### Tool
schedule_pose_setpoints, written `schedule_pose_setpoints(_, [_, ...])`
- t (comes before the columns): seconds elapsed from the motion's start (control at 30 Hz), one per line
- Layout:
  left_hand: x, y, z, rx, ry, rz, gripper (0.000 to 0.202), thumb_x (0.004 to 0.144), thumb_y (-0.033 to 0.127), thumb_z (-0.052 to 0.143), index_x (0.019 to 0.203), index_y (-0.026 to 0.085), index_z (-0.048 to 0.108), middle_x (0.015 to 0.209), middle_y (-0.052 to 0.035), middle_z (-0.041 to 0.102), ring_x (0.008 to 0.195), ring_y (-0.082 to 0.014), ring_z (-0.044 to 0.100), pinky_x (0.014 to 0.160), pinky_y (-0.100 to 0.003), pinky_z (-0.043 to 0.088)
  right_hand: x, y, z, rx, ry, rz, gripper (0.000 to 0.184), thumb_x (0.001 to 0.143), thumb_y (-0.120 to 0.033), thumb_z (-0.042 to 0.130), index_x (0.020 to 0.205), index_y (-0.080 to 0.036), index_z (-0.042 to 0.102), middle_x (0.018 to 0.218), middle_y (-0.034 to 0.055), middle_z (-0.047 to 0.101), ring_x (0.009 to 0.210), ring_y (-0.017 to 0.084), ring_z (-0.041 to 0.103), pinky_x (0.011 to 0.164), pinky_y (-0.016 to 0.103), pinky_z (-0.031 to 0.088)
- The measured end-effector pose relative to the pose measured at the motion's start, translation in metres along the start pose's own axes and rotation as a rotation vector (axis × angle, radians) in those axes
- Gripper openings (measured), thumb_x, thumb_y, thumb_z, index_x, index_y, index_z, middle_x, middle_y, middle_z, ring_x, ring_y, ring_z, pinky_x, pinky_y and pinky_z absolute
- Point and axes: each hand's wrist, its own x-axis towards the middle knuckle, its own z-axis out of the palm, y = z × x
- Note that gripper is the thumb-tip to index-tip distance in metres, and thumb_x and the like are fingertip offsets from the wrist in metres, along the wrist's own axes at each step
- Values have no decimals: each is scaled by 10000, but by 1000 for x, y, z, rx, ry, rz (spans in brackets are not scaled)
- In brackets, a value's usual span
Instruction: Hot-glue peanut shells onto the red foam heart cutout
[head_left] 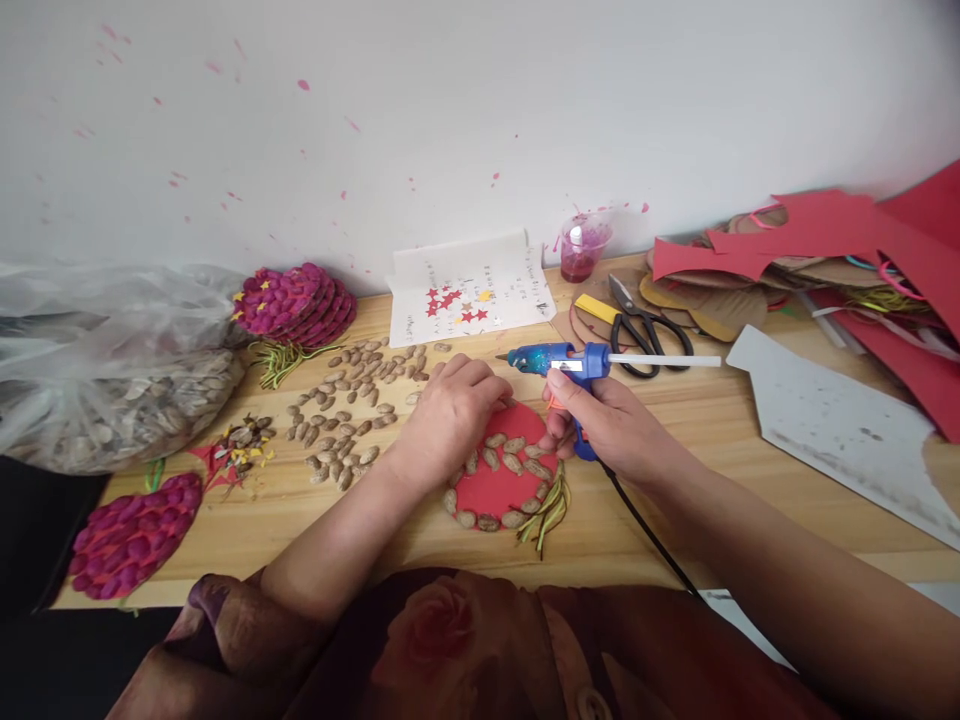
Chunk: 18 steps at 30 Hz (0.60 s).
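Observation:
In my right hand (604, 420) is a blue hot glue gun (559, 362), its nozzle pointing left and a white glue stick (667, 360) standing out of its back. My left hand (454, 415) rests over the upper left edge of a round red disc (487, 490), its fingers bent together; whatever they hold is hidden. Brown nut-like shells (514, 463) line the disc's lower rim and lie in a band across its middle. Green and dark cords (547, 515) hang off its lower right side. More loose shells (341, 440) are spread on the wooden table (405, 545) left of the disc.
A plastic bag of shells (150, 410), stacked magenta discs (296, 305) and another magenta disc (135, 540) are left. Behind are a paper with stars (517, 275) and a cup (583, 250). Scissors (645, 330), red scraps (810, 235) and grey board (840, 430) lie right.

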Motion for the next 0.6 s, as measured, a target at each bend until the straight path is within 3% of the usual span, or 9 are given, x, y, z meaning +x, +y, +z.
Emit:
schedule_pose_setpoints(0.17, [-6, -6, -2, -95, 87, -69, 111, 918, 109, 663, 986, 178, 717, 935, -50, 696, 887, -203, 615, 844, -361, 514, -1, 1, 0, -18, -8, -7, 474, 948, -616, 556, 721, -200, 548, 607, -16, 588, 604, 158, 709, 491, 215, 524])
schedule_pose_setpoints(0.6, [-4, 1, 9, -49, 38, -33, 190, 1002, 160, 537, 952, 183, 719, 912, -45, 642, 841, -167, 594, 774, -297, 498, 0, 1, 0, -38, 2, -9, 470, 925, -657, 561, 779, -210, 556, 618, -18, 608, 612, 168, 715, 513, 229, 544])
